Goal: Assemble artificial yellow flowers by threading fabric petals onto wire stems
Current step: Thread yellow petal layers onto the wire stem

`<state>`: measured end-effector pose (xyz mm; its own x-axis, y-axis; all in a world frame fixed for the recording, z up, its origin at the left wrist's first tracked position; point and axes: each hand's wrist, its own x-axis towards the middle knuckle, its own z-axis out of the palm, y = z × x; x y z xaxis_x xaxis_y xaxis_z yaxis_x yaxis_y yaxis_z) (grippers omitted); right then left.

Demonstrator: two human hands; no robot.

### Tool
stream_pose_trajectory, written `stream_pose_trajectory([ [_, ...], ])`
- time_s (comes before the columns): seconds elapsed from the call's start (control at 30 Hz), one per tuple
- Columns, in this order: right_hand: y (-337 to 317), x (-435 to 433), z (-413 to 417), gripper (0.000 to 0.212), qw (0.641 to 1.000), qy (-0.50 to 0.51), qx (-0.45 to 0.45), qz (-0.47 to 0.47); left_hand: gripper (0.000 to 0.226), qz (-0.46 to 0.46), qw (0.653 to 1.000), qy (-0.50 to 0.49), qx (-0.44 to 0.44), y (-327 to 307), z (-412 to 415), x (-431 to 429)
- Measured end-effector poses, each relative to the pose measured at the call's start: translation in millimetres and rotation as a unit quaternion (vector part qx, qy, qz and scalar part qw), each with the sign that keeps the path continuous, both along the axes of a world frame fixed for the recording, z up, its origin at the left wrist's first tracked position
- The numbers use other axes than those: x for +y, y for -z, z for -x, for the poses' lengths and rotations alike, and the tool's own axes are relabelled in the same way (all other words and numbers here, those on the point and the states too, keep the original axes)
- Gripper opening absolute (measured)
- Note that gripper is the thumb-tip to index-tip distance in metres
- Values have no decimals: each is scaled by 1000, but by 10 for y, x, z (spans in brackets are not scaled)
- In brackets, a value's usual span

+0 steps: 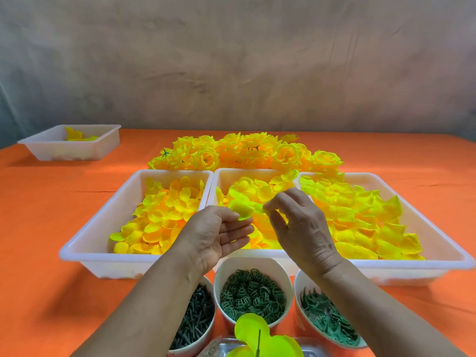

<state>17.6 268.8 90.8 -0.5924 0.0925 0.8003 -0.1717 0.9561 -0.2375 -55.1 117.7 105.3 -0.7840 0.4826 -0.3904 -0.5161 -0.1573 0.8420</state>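
Nearest, a half-made flower (251,331) is waiting. Above the middle tray (231,172) my right grip (301,222) is pinching the petal (242,210) by its edge, left grip (219,233) lying open beside; it is looking light and floppy.

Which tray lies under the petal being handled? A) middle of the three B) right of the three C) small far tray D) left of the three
A: the right hand pinches the yellow petal next to the left hand, both above the middle tray.
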Motion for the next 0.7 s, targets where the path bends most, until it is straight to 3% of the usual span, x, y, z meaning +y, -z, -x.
stream_pose_trajectory([
  [0.17, 73, 60, 28, 24, 998, 4, -54, 27, 6, 3, 997, -8, 79, 118, 61, 109],
  [0.37, 105, 133, 101, 30, 967, 17, -132, 218, 1, -5, 992, 10, 126, 188, 101, 116],
  [0.43, 66, 147, 143, 25, 917, 3, -173, 360, 3, -8, 990, 14, 138, 195, 105, 106],
  [0.5, 38, 140, 189, 15, 820, -39, -203, 533, 6, -20, 989, 21, 144, 201, 106, 97],
  [0.6, -14, 141, 200, 38, 678, -104, -250, 683, 15, -30, 986, 34, 159, 221, 106, 82],
  [0.63, -19, 140, 194, 43, 649, -132, -255, 704, 19, -25, 984, 39, 170, 229, 104, 76],
  [0.7, -13, 122, 183, 54, 631, -177, -245, 715, 26, -4, 978, 50, 204, 256, 92, 68],
])
